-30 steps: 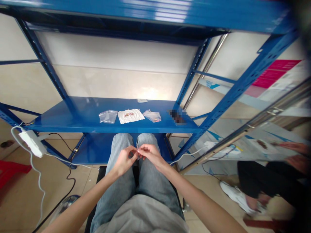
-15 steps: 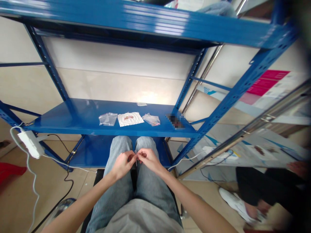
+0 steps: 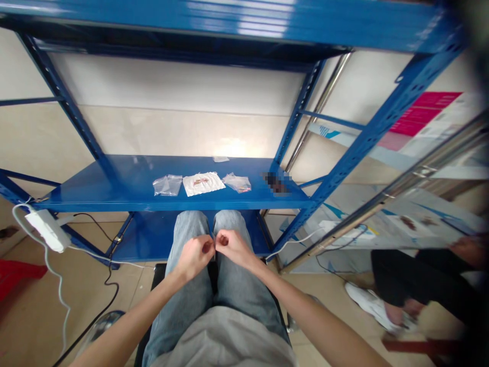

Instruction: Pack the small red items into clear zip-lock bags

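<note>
Your left hand [image 3: 195, 256] and right hand [image 3: 234, 248] are together above your knees, fingers curled and fingertips meeting. Whatever you are pinching is hidden inside your fingers [image 3: 214, 243], so its kind and state can't be told from this view. Any small piece there sits between your hands, just over the gap between your grey jeans [image 3: 193, 229].

Nothing on the shelf is in your reach yet. On the blue steel shelf [image 3: 95, 196], well apart from your hands, a clear bag [image 3: 168, 185], a white sheet [image 3: 204, 183] with a reddish mark and a second clear bag [image 3: 237, 182] with reddish bits inside lie side by side. So as far as this view shows, those three are still laid out, and the work is at your fingers. A small white scrap [image 3: 220, 159] lies behind them, and a pixelated patch [image 3: 275, 182] sits to their right.

Compared with the earlier frame, your hands have closed up: a thin pale sliver showed below your fingers then, and none shows now.

Farther out are a power strip [image 3: 48, 230] at left and, at right, a person in black trousers [image 3: 405, 280] with a white shoe [image 3: 370, 306].
</note>
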Demonstrator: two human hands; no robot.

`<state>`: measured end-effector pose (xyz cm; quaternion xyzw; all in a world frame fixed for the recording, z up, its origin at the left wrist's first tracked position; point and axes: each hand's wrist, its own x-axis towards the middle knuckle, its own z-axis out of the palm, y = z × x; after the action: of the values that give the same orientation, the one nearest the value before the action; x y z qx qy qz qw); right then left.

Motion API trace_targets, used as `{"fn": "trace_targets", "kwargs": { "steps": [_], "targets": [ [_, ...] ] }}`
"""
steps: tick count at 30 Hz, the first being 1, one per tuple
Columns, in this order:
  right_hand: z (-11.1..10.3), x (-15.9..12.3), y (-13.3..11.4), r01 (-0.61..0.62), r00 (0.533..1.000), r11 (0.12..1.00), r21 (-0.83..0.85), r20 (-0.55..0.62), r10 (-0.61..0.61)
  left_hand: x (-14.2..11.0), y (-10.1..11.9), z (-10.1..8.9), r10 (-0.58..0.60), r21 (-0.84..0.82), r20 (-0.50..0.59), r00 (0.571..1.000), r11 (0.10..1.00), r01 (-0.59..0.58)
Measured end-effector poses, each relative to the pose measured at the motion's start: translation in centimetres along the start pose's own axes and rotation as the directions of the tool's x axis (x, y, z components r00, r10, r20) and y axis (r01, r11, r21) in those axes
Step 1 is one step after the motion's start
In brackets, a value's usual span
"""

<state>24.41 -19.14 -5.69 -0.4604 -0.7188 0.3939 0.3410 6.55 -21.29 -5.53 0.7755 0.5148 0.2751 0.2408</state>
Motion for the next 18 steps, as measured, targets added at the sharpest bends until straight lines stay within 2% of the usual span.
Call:
{"fn": "trace_targets", "kwargs": {
  "steps": [3, 8, 12, 18],
  "targets": [
    [0.2, -0.4, -0.5, -0.001, 1.000, 0.989, -0.149, -0.011, -0.001, -0.3, 0.1, 0.1, 0.015, 0.117, -0.011, 1.000, 0.993, -0.013],
    [0.2, -0.9, -1.5, 0.011, 0.989, 0.903, -0.429, -0.126, -0.072, -0.5, 0.2, 0.0, 0.055, 0.321, -0.045, 0.997, 0.946, -0.038],
    [0.0, -0.9, -2.0, 0.001, 0.981, 0.898, -0.439, -0.172, -0.085, -0.3, 0.5, -0.4, 0.034, 0.311, -0.073, 0.997, 0.950, -0.009],
    [0.3, -1.1, -1.6, 0.085, 0.990, 0.935, -0.345, -0.076, -0.118, -0.6, 0.9, -0.7, 0.081, 0.209, -0.024, 0.996, 0.975, -0.074]
  ]
}}
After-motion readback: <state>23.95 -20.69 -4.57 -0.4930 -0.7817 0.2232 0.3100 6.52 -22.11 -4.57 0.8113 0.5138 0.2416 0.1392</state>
